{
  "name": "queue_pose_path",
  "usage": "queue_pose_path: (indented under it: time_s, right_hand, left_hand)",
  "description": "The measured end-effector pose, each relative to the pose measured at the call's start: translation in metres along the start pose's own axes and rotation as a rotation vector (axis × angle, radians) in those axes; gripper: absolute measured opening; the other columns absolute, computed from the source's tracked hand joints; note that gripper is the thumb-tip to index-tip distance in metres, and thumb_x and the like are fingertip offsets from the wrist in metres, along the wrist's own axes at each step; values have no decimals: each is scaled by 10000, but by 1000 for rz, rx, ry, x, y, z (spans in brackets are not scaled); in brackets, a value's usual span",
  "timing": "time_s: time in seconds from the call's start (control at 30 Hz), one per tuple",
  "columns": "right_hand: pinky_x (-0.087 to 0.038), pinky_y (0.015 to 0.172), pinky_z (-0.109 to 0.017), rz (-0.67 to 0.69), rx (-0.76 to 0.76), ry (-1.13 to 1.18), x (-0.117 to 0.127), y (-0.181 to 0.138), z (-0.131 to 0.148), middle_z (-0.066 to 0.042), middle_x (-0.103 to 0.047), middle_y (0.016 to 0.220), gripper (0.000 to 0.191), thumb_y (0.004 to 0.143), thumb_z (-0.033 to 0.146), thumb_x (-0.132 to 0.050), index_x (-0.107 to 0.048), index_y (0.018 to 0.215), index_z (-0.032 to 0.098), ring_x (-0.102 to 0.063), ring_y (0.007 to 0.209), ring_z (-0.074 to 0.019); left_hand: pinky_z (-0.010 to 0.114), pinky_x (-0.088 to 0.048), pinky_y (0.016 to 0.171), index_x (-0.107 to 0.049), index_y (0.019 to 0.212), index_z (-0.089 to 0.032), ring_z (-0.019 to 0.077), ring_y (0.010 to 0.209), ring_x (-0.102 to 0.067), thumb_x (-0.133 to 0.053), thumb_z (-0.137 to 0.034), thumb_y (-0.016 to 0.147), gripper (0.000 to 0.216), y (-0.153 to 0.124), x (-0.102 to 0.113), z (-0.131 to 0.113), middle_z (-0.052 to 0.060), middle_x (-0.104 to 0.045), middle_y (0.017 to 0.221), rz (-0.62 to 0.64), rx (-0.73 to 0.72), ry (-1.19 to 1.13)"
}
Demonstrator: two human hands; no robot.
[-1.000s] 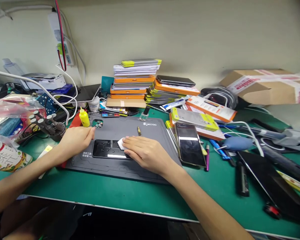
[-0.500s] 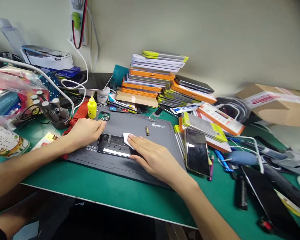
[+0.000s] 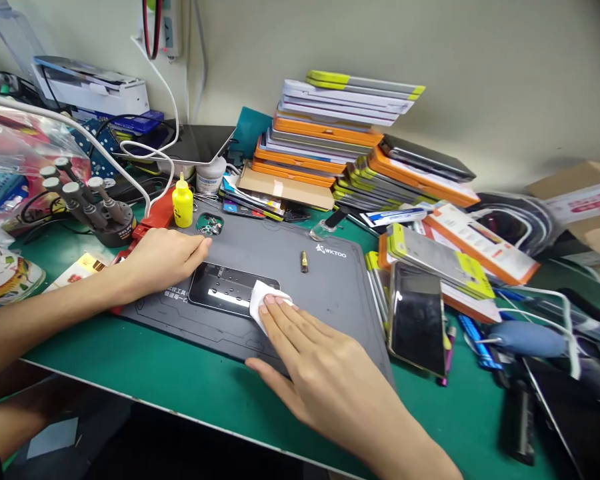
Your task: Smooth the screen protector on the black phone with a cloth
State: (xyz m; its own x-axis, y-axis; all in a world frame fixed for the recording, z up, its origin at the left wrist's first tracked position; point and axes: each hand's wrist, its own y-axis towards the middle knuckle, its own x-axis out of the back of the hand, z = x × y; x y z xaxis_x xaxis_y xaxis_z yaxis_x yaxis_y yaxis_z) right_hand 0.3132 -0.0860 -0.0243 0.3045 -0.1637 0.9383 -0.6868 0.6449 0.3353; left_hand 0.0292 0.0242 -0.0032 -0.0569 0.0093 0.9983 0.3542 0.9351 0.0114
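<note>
A black smartphone (image 3: 230, 287) with a glossy face and droplets on it lies on the grey work mat (image 3: 260, 253). My right hand (image 3: 320, 360) presses a folded white wipe (image 3: 261, 301) down over the phone's right end, the fingers stretched out on top of the wipe and the thumb apart from them. Beside the phone's left end is my left hand (image 3: 173, 257), closed with the fingers curled under; whatever they hold, if anything, is hidden. A small brass-coloured bit (image 3: 305, 262) stands on the mat behind the phone.
Behind my left hand are a yellow squeeze bottle (image 3: 183, 203) and a screwdriver stand (image 3: 115, 227). Stacked boxes (image 3: 325, 140) line the wall. On the right lie another phone (image 3: 417, 320), a blue air blower (image 3: 527, 338) and a dark-handled tool (image 3: 520, 420).
My right hand has slid toward me with the wipe, and more of the wipe shows. My left hand stays by the phone's left end. The view has shifted slightly.
</note>
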Motion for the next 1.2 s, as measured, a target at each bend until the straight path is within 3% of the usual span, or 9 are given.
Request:
queue_pose_path:
  time_s: [0.13,0.33,0.53,0.8,1.2]
  right_hand:
    - [-695,996,-558,-3,41,-123,2,1,7,-307,-682,1423,632,1111,504,-516,-651,1468,0,-724,1293,-433]
    - [-655,1059,-531,3,-9,-233,-6,12,6,-358,-658,1435,784,1104,589,-499,-647,1411,-117,-702,1323,-444]
    - [-589,1142,-546,29,-65,-189,-10,17,-2,-358,-583,1525,868,1107,640,-421,-580,1481,-127,-622,1422,-446]
    - [-685,1001,-474,-7,11,-195,8,5,14,-320,-707,1373,692,1150,501,-394,-727,1325,-79,-750,1255,-403]
    - [-619,1107,-493,-63,-70,-172,-9,20,1,-286,-679,1450,714,1149,533,-396,-679,1393,-75,-704,1339,-384]
  left_hand:
    - [337,-380,646,-651,751,-204,250,692,-688,-279,-479,1082,569,-1,0,0,95,-758,770,6,-12,20]
    - [346,-240,593,-564,692,-223,235,640,-636,-234,-485,1065,564,0,3,0,71,-711,691,0,-42,37]
    - [359,-226,609,-558,687,-232,256,640,-624,-184,-517,1054,596,2,5,0,80,-681,671,14,-39,104]
    - [355,-211,611,-557,707,-230,252,667,-643,-177,-516,1048,586,2,6,-4,67,-677,679,52,-20,99]
    - [355,-225,595,-576,733,-226,270,695,-696,-175,-494,1070,589,1,3,-1,82,-730,719,56,-49,148]
